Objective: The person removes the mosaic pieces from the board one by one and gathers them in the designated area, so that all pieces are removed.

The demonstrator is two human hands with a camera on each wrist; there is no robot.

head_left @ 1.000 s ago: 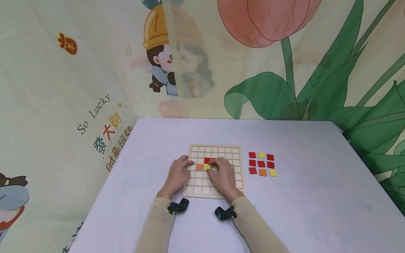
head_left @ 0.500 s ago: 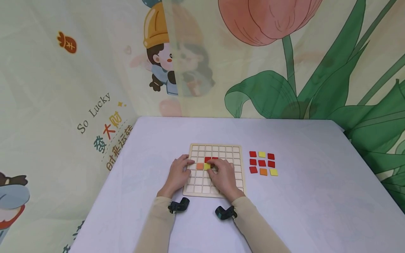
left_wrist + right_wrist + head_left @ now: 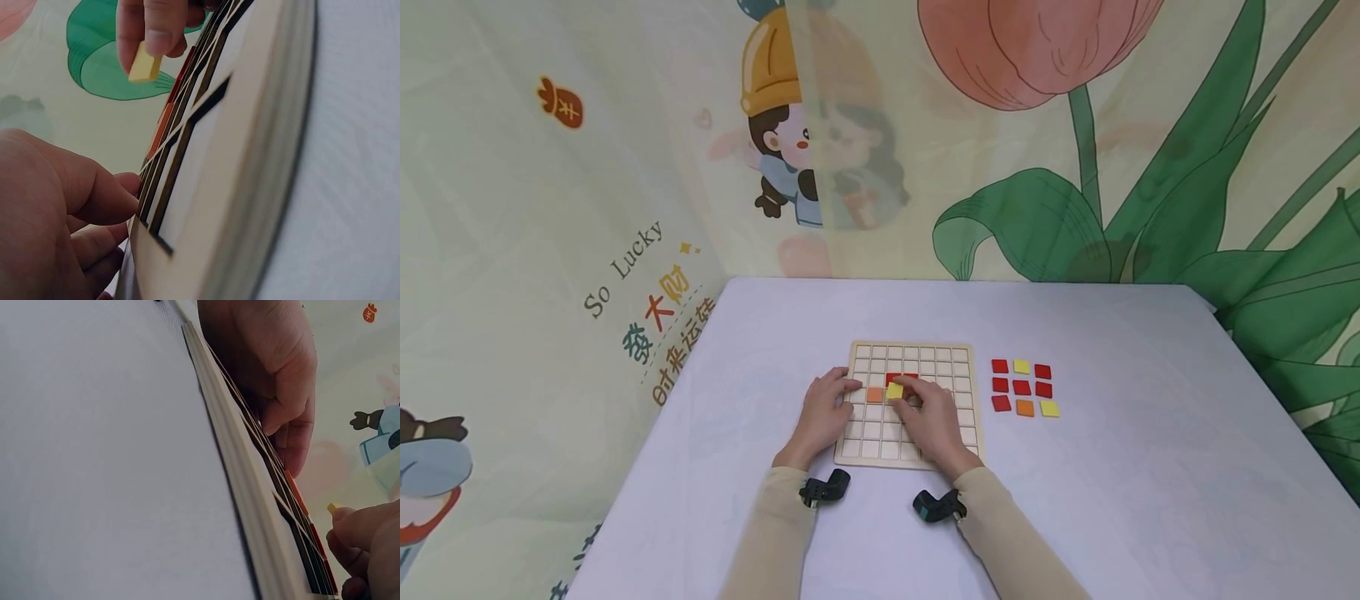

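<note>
A wooden grid board [image 3: 868, 429] lies on the table. My right hand [image 3: 932, 421] pinches a yellow square tile [image 3: 893, 391] between thumb and fingers, above the middle of the board. The left wrist view shows this yellow tile [image 3: 144, 67] tilted and clear of the board's face. In the cells under and beside that hand lie red tiles [image 3: 891, 377], partly hidden by it, and an orange tile [image 3: 875, 395]. At the board's left edge rests my left hand [image 3: 818, 421], its thumb and fingertips touching the frame, with no tile in it.
Right of the board, loose tiles lie in three rows: several red tiles [image 3: 1021, 387], two yellow ones [image 3: 1049, 409] and an orange one [image 3: 1025, 407]. The white tabletop [image 3: 1135, 467] extends beyond them. A printed cloth [image 3: 865, 250] hangs behind the table.
The yellow tile, earlier flat in its cell beside the orange tile, is now lifted and tilted in my right hand, slightly to the right. The left hand stays in place.
</note>
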